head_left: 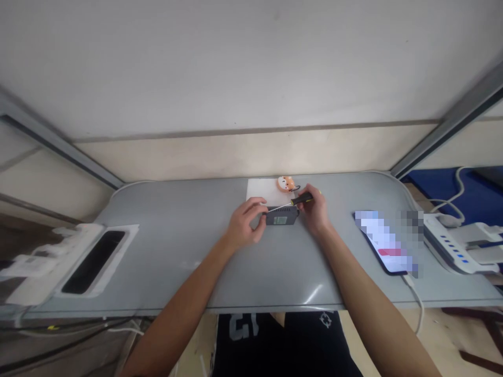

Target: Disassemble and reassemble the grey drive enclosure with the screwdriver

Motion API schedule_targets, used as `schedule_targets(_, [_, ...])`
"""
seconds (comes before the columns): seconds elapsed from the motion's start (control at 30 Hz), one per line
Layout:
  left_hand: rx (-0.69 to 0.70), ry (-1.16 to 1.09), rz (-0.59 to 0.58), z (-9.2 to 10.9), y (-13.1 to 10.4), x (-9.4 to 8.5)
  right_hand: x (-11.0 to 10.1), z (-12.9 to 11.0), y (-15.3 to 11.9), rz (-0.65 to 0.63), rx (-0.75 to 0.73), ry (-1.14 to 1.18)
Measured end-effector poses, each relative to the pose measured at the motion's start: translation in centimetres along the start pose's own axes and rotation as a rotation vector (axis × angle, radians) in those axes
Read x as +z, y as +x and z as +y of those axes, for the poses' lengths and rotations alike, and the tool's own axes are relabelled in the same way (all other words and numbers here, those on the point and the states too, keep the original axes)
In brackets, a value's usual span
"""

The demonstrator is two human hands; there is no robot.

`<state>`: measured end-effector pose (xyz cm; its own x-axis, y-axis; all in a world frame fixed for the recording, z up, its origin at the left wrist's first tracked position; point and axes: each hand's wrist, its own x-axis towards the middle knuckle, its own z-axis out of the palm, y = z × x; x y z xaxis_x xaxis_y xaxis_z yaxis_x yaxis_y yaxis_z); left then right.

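Observation:
A small dark grey box (281, 217) with vent slots along its upper edge and a pale label on its face stands on the grey table. My left hand (248, 222) grips its left end between thumb and fingers. In my right hand (315, 209) is a screwdriver (301, 199) with a black and yellow handle. Its thin metal shaft points left across the top of the box, the tip close to my left fingertips. Whether the tip touches the box I cannot tell. Behind them, an orange-and-white animal-faced case (286, 184) with a dark clip rests on a white sheet (260, 189).
On the right lie a lit phone (387, 246) with a white cable and a white power strip (451, 246) with plugs. At the left are a dark phone (94, 262) on a white sheet and another white strip (47, 267). A wall (251, 152) rises behind the table (176, 235).

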<state>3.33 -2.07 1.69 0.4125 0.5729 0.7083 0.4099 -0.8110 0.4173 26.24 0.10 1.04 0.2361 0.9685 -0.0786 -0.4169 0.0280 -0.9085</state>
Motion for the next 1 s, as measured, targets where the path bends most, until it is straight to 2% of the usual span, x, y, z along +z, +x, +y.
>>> schedule_targets(1.0, [0.005,-0.004,-0.026,0.02,0.11,-0.13,-0.11,-0.36,0.09,0.031,-0.008,0.023])
